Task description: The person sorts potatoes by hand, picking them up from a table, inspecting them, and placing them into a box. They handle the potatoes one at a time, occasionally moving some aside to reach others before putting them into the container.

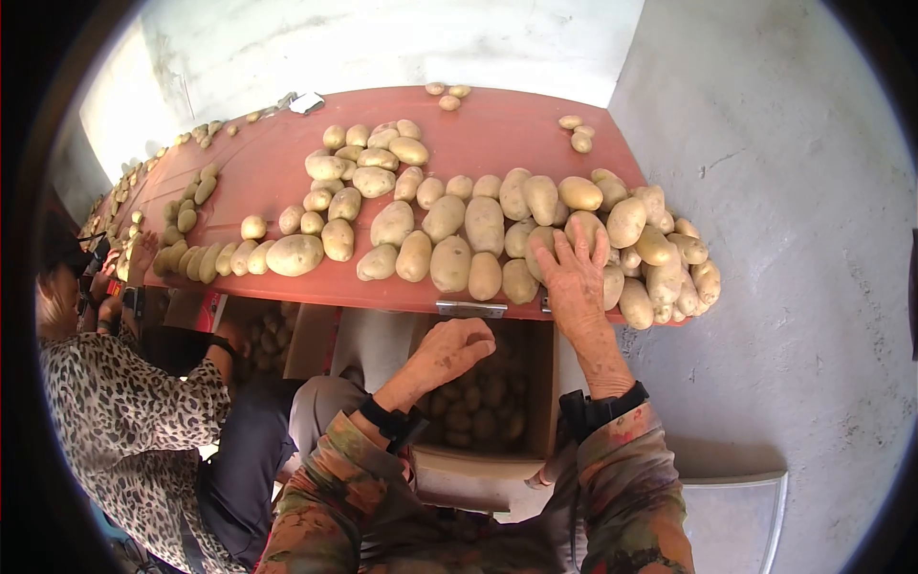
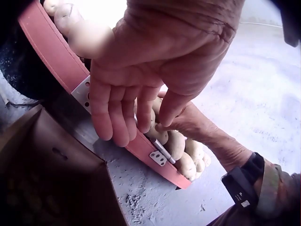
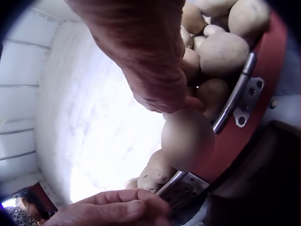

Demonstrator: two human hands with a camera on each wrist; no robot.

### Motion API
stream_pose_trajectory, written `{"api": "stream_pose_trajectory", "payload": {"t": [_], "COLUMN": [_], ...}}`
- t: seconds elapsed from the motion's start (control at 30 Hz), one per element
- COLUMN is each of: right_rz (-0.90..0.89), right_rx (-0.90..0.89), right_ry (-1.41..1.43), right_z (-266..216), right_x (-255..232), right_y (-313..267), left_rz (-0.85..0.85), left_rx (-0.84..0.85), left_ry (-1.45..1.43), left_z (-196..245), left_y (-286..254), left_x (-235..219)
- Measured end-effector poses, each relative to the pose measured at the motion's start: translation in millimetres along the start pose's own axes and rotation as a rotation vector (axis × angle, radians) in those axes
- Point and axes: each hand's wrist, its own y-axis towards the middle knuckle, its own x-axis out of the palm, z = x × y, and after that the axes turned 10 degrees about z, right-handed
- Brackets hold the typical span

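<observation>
My left hand [image 1: 449,349] hovers just in front of the table edge, above a cardboard box, its fingers loosely bent and nothing in them. The left wrist view shows its fingers hanging down in front of the red edge. My right hand [image 1: 577,287] reaches over the table's near edge, with fairly straight, spread fingers resting on potatoes [image 1: 587,230] in the row. Its fingertips are partly hidden in the right wrist view, close beside a potato [image 3: 217,96]. Rows of potatoes [image 1: 449,263] stretch left of this hand, and a heap of potatoes [image 1: 665,277] lies to its right.
The red table [image 1: 507,120] carries more potatoes toward its far left. Beneath the edge stands a cardboard box [image 1: 545,383] with potatoes inside. Metal hinges [image 1: 471,309] sit along the edge. A person in a leopard-print top [image 1: 124,402] works at left. A grey wall [image 1: 784,239] rises at right.
</observation>
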Motion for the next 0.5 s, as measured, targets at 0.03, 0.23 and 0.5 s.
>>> {"api": "stream_pose_trajectory", "payload": {"t": [0.03, 0.23, 0.5], "right_rz": [0.005, -0.029, 0.002], "right_rx": [0.000, -0.004, 0.002], "right_ry": [-0.003, 0.004, 0.045], "right_z": [0.4, 2.8, 3.1], "right_x": [1.4, 0.3, 3.3], "right_y": [0.2, 0.1, 0.0], "left_rz": [-0.006, -0.006, -0.026], "left_rx": [0.009, 0.013, 0.021], "left_ry": [-0.014, -0.005, -0.038], "left_z": [-1.9, 0.1, 2.4], "left_y": [0.3, 0.2, -0.8], "left_x": [0.3, 1.0, 0.4]}}
